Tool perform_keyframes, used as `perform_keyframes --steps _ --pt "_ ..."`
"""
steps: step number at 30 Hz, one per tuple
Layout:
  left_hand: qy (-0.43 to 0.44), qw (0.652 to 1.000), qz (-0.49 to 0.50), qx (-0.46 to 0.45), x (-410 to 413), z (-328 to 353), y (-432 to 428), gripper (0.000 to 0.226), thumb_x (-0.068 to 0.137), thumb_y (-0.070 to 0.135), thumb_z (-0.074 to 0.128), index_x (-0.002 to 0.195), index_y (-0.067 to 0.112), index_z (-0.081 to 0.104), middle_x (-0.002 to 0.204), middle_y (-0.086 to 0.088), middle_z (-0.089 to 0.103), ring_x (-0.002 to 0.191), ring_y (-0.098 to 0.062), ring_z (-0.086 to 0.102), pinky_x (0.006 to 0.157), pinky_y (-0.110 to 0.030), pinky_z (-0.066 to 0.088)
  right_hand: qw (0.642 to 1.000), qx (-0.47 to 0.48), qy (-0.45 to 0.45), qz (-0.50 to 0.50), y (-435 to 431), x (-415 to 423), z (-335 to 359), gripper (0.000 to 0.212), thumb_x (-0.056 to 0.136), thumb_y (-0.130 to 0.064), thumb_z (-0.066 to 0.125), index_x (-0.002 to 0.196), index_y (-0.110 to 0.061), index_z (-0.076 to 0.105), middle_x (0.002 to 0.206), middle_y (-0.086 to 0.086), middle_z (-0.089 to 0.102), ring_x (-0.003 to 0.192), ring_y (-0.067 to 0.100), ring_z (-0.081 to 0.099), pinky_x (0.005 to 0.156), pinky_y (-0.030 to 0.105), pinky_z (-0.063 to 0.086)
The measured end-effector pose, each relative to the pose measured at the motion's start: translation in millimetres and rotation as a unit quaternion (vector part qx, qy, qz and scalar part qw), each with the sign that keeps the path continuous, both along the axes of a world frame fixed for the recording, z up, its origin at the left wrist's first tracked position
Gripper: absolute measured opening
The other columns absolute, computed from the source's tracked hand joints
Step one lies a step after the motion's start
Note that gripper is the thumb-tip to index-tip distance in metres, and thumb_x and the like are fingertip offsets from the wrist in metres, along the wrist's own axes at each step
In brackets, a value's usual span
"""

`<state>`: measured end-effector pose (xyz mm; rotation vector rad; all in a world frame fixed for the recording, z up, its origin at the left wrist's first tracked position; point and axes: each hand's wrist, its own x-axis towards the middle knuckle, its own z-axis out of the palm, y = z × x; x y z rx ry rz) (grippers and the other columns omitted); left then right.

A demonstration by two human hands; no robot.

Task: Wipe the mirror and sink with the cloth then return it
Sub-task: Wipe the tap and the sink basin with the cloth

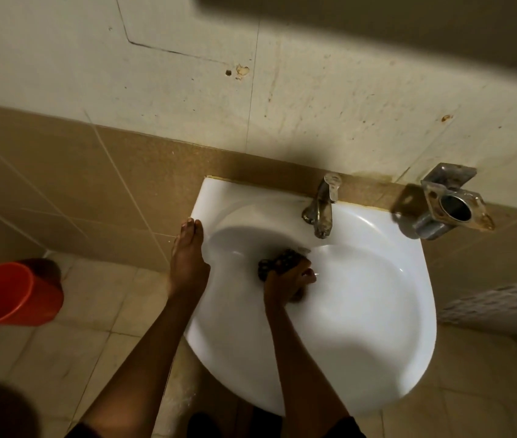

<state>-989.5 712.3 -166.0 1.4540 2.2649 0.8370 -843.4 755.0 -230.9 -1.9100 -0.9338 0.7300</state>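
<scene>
While the left hand lay flat and open on the sink rim, the right hand held the dark cloth bunched in the basin below the tap. Judged soft, wet, limp; best taken by its gathered middle.

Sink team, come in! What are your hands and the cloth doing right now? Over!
Right hand shut on dark cloth, down in the sink bowl below the tap. Left hand flat on the sink's left rim. Nothing in the way.
</scene>
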Motion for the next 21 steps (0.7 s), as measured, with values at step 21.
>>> perform_keyframes --steps 21 --pt "-0.075 0.992 0.045 0.087 -3 3 0 0.044 0.097 0.018 0.041 0.139 0.007 0.041 0.145 -0.012 0.046 0.136 -0.024 0.042 0.111 -0.028 0.028 0.896 -0.061 -0.171 0.404 -56 -10 17 0.051 0.084 -0.014 0.058 0.133 -0.016 0.045 0.131 0.016 0.039 0.112 0.04 0.044 0.093 0.044 0.04"
